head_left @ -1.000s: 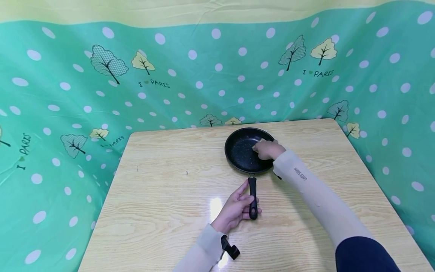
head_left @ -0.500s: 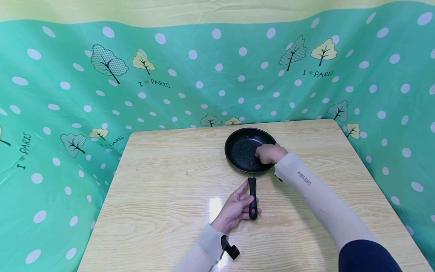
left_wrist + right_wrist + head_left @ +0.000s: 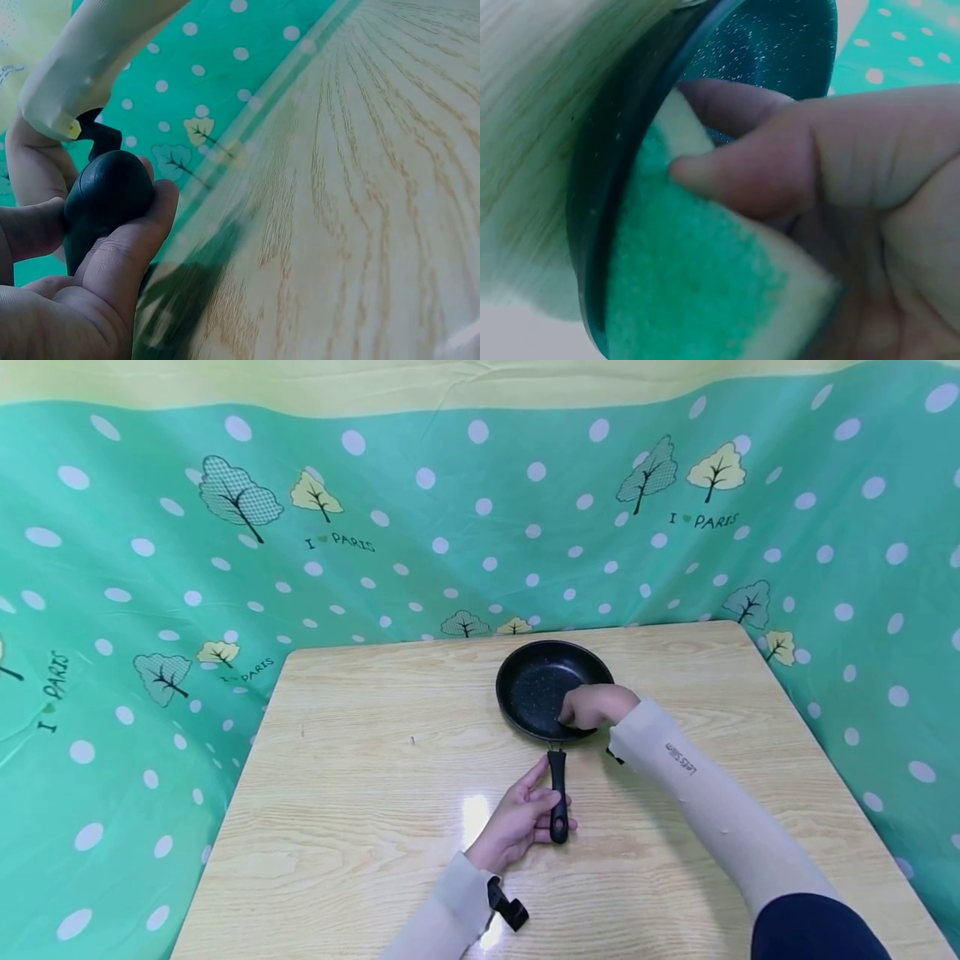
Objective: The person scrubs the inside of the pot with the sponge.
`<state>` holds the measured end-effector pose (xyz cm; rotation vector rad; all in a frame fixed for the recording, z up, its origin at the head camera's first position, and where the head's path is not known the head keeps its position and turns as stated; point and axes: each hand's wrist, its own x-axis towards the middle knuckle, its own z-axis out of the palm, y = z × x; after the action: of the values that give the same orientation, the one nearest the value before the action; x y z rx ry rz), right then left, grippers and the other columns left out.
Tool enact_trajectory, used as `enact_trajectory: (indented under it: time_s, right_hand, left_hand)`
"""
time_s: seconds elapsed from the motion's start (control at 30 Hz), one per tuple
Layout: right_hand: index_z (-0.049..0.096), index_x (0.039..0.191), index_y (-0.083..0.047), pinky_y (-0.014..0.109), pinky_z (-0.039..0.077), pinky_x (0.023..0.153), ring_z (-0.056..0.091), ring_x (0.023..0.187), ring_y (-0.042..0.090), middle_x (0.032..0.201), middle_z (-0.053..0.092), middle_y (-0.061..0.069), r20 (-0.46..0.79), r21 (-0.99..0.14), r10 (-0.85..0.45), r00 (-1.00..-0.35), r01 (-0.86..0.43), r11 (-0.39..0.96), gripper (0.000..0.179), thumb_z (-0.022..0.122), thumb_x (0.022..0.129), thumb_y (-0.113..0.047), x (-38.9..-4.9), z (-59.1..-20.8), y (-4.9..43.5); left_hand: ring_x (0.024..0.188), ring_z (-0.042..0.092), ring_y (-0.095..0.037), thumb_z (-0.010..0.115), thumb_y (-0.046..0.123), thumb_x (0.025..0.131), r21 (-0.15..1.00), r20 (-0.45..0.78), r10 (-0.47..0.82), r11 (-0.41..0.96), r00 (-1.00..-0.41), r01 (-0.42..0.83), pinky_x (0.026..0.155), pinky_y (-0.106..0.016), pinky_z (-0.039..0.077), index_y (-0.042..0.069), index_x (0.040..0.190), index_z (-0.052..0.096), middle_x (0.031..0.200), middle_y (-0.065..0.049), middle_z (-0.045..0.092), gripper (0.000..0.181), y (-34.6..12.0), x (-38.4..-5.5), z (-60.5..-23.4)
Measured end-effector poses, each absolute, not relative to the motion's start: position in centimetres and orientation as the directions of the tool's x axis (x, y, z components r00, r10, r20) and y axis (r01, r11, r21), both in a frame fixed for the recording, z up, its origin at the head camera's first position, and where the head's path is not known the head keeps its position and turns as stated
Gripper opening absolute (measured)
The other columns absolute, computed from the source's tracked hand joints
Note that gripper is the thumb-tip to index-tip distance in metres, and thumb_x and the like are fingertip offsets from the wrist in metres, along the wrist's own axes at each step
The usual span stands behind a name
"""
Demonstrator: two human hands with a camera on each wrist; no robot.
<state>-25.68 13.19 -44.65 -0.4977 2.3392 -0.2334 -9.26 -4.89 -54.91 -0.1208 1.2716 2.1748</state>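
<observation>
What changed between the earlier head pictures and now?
The right hand, which holds a sponge, moved inside the pan toward its near side, closer to the handle. The left hand kept its grip on the handle; the pan stayed put.

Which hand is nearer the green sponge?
Right. The right hand has the sponge in its grip inside the pan; the left hand grips the pan's handle, apart from the sponge.
</observation>
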Motion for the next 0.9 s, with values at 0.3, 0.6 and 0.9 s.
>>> enact_trajectory:
  time_s: [0.3, 0.6, 0.9]
  right_hand:
    - [0.068, 0.143, -0.013, 0.053, 0.032, 0.125, 0.042, 0.149, 0.036, 0.151, 0.059, 0.011, -0.588, -0.417, -0.546, -0.597, -0.355, 0.837, 0.049, 0.053, 0.1, 0.006, -25.5, -45.0, 12.1]
    - [0.063, 0.148, -0.016, 0.053, 0.028, 0.126, 0.036, 0.153, 0.036, 0.157, 0.053, 0.011, -0.537, -0.452, -0.61, -0.582, -0.413, 0.791, 0.061, 0.052, 0.095, 0.011, -25.7, -45.8, 10.8]
    - [0.062, 0.15, -0.016, 0.051, 0.026, 0.128, 0.034, 0.154, 0.036, 0.16, 0.05, 0.01, -0.492, -0.476, -0.626, -0.605, -0.416, 0.775, 0.066, 0.053, 0.092, 0.015, -26.1, -46.5, 9.7]
  left_hand:
    - [0.083, 0.077, -0.022, 0.057, 0.004, 0.107, 0.764, -0.366, 0.461, -0.348, -0.808, -0.544, 0.072, -0.035, 0.066, 0.026, 0.17, 0.023, 0.113, -0.011, 0.071, 0.074, -5.0, -9.3, -54.7]
    - [0.085, 0.077, -0.022, 0.057, 0.005, 0.107, 0.773, -0.363, 0.467, -0.332, -0.806, -0.54, 0.075, -0.039, 0.066, 0.025, 0.17, 0.022, 0.112, -0.01, 0.071, 0.075, -4.9, -9.4, -54.8]
    - [0.085, 0.077, -0.022, 0.057, 0.005, 0.108, 0.777, -0.363, 0.472, -0.322, -0.803, -0.541, 0.075, -0.039, 0.066, 0.024, 0.17, 0.022, 0.114, -0.011, 0.071, 0.074, -4.9, -9.5, -55.1]
